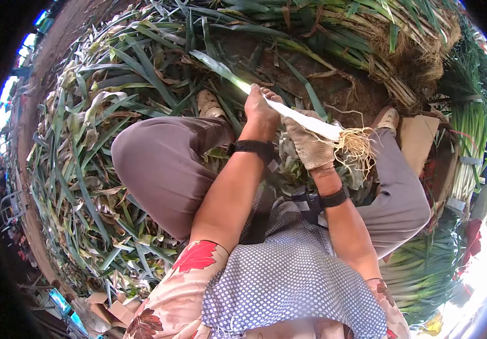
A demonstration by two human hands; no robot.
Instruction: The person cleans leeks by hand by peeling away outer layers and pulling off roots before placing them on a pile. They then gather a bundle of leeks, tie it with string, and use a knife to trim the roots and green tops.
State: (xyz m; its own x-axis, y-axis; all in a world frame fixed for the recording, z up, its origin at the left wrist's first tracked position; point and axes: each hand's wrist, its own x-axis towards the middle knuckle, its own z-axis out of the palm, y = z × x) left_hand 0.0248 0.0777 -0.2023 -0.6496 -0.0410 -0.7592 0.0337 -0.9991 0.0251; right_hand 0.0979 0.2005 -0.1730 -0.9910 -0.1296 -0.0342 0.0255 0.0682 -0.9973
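Observation:
A large green onion (311, 123) with a clean white shaft lies slantwise across both my hands. Its pale tangled roots (356, 148) hang at the right end, and its cut green top points to the upper left. My left hand (261, 110), bare, is closed round the shaft where white turns to green. My right hand (307, 138) wears a tan glove and grips the white part from below, nearer the roots. Its fingertips are partly hidden behind the shaft. Dark bands circle both wrists.
Stripped leaves (96, 169) are heaped at my left and ahead. An untrimmed bundle of green onions (396, 39) with dirty roots lies at the upper right. Cleaned, tied green onions (466, 175) stand at the far right, near a cardboard piece (417, 141). My bent knees flank the work.

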